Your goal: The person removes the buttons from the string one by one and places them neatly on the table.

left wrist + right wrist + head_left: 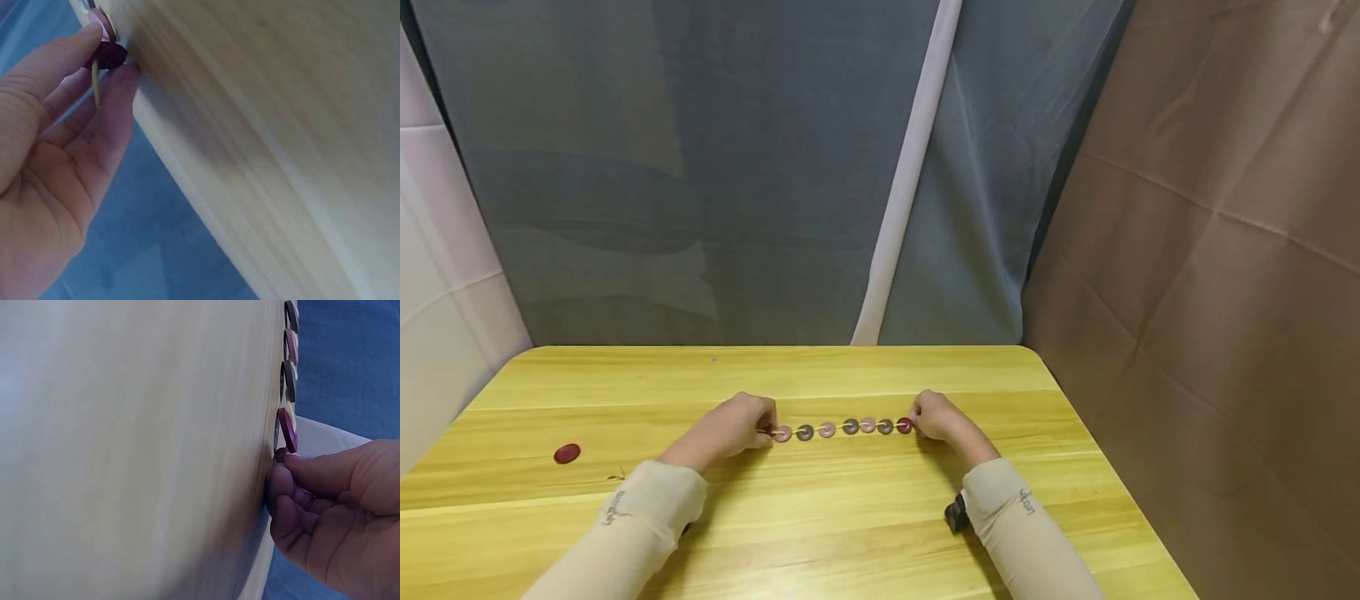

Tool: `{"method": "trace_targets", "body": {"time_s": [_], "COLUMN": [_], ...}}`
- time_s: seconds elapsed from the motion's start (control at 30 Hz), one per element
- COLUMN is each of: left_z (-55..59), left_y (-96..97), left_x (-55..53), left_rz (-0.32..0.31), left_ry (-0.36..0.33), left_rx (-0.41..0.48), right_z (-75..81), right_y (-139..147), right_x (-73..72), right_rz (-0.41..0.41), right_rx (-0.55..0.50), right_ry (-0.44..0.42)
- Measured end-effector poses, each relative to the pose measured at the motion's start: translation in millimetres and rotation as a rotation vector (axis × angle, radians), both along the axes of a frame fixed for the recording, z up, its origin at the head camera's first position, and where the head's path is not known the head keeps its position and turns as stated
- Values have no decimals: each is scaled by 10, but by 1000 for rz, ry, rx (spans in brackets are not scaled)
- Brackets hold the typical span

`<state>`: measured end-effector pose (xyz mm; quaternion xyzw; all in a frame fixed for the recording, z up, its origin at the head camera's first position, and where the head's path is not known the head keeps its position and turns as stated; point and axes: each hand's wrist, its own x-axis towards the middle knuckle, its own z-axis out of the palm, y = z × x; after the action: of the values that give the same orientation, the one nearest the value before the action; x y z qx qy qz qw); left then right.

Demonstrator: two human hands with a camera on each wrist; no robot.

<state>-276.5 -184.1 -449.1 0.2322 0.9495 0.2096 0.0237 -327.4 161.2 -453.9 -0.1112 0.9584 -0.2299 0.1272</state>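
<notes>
A string of buttons point(827, 430), pink, grey and dark red on a yellow cord, stretches in a row low over the table between both hands. At its left end my left hand point(737, 425) pinches a dark red button point(112, 55) between thumb and fingers. A short yellow cord end point(95, 84) sticks out there, beside a pink button point(102, 24). At the other end my right hand point(331, 500) pinches a small reddish-brown piece point(280, 453) with thumb and forefinger, just past a dark red button point(287, 430). Most of that piece is hidden by the fingertips.
A loose dark red button point(567, 453) lies on the left of the wood-grain table point(820, 525). Near the left sleeve is a thin dark scrap point(617, 476). A grey curtain point(760, 183) hangs behind, a brown one point(1210, 250) at the right.
</notes>
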Motion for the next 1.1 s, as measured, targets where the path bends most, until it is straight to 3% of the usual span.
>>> {"method": "trace_targets", "body": {"time_s": [0.33, 0.57, 0.9, 1.1], "left_z": [-40, -38, -27, -44], "left_y": [-184, -164, -148, -152], "left_x": [-37, -32, -36, -60], "left_rz": [5, 3, -45, -82], "left_ry": [-27, -29, -59, -37], "left_rx": [122, 68, 33, 18], "right_z": [6, -5, -19, -27], "right_y": [13, 22, 30, 26], "right_x": [-3, 1, -4, -18], "right_rz": [5, 15, 27, 34], "right_rx": [9, 0, 1, -2], "right_ry": [1, 11, 21, 27]}}
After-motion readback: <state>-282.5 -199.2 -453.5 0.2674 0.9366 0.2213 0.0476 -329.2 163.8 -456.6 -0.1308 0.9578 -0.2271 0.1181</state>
